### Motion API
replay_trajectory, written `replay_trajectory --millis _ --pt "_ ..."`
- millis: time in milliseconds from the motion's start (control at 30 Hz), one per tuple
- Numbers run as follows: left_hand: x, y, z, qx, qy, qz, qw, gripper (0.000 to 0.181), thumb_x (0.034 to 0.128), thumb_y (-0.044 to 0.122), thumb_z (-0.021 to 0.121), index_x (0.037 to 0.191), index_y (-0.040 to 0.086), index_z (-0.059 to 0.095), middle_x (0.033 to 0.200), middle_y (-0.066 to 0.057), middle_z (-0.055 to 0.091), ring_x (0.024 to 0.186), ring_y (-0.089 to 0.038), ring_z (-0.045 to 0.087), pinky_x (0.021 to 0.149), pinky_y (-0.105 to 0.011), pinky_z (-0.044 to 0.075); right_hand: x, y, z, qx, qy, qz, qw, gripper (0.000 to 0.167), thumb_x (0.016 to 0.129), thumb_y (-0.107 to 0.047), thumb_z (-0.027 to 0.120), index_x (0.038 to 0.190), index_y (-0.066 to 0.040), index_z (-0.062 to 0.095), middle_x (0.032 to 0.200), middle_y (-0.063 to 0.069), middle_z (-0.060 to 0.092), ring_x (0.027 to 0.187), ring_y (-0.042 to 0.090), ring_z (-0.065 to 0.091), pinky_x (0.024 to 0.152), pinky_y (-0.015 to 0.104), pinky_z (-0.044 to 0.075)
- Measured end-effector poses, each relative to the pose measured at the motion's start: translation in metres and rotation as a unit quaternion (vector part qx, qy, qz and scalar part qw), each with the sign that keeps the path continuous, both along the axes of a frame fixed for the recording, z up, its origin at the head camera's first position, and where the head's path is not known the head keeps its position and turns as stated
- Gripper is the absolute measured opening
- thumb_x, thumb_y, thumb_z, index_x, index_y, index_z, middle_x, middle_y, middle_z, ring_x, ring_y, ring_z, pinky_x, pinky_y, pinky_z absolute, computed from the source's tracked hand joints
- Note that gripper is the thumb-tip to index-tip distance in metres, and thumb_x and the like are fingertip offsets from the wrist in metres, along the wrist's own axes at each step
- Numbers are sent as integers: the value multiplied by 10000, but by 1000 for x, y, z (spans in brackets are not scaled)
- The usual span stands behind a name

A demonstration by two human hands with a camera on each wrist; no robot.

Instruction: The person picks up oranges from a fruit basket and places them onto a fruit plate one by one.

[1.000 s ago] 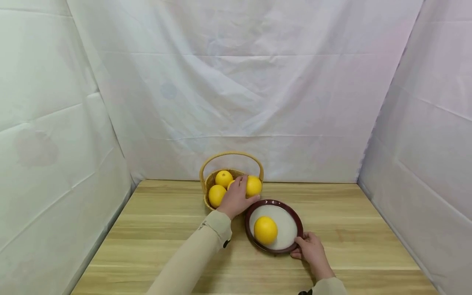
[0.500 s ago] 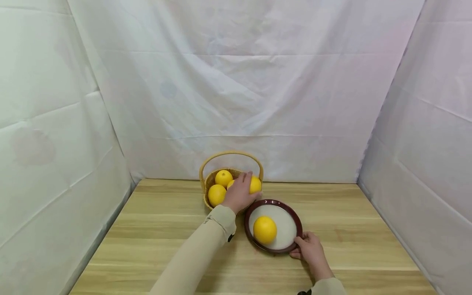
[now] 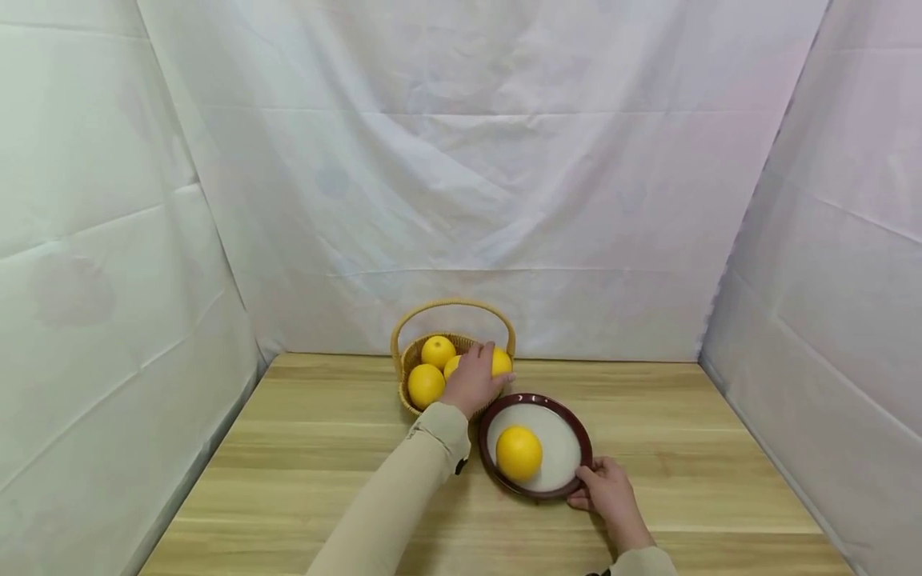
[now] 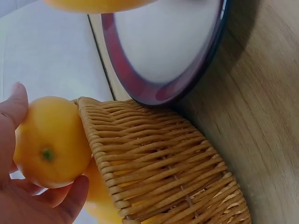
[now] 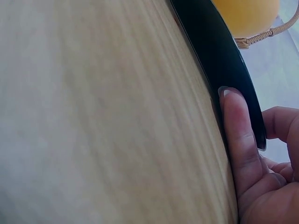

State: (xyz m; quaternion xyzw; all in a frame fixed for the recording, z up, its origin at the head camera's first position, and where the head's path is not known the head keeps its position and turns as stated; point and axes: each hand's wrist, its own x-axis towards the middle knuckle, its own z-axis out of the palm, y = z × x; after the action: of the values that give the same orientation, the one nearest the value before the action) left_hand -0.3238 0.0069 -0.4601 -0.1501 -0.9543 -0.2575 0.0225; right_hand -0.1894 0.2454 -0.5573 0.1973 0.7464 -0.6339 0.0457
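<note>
A wicker basket [image 3: 412,400] with an arched handle holds several yellow-orange fruits [image 3: 426,386]. My left hand [image 3: 472,382] reaches over its right side, fingers curled round one fruit [image 3: 502,362]; the left wrist view shows that fruit [image 4: 53,142] at the wicker rim [image 4: 100,154], between thumb and fingers of the hand [image 4: 23,200]. Right of the basket lies a dark red-rimmed plate [image 3: 562,444] with a white inside and one fruit [image 3: 519,453] on it. My right hand [image 3: 612,498] pinches the plate's right edge; in the right wrist view the fingers [image 5: 239,121] lie against the dark rim [image 5: 224,56].
The wooden table [image 3: 310,448] runs back to a white cloth [image 3: 461,184], with more white cloth along the left and right sides. The plate's near-left rim stands close to the basket's front right side.
My left hand has shifted slightly right, farther over the fruit at the basket's right side. The right hand and the plate have stayed about where they were.
</note>
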Motion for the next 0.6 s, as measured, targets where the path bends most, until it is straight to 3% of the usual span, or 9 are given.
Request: replay_trajectory --millis 367,600 --pt "2 0 1 548 -164 -10 9984 785 945 442 697 1557 117 327 1493 -236 447 1287 -356 551 1046 -473 504 0 -1 1 -27 14 -11 10000 289 1018 -85 504 1226 99 425 823 154 622 586 193 677 600 358 613" --pt "3 -3 0 710 -323 69 9969 878 927 442 718 1595 116 251 1525 -243 385 1327 -372 516 1048 -475 503 -1 0 -1 21 7 -12 10000 271 1017 -84 503 1212 92 432 825 151 627 591 194 675 602 362 614"
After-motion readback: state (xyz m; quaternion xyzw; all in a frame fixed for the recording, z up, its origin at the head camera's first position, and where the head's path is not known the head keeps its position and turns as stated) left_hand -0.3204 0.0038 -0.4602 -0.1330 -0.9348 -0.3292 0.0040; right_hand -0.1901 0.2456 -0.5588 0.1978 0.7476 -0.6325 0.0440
